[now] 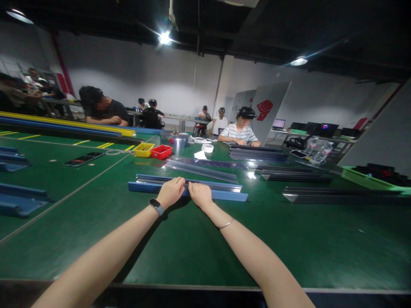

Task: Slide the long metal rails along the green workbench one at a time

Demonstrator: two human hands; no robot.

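A blue channel profile (224, 195) with a shiny clear strip (221, 186) along its inside lies crosswise on the green table. My left hand (171, 191) is closed over the middle of the profile, fingers curled on its far side. Right beside it, my right hand (201, 195) grips the same profile, the two hands nearly touching. The fingertips of both hands are partly hidden behind the knuckles. Just beyond the profile lies a long clear plastic strip (202, 170).
Black profiles (340, 196) lie to the right, blue ones (22, 199) to the left. A yellow bin (143, 150), a red bin (161, 152), a roll of tape (207, 148) and a phone (84, 159) sit farther back. A co-worker (240, 130) works across the table (205, 252).
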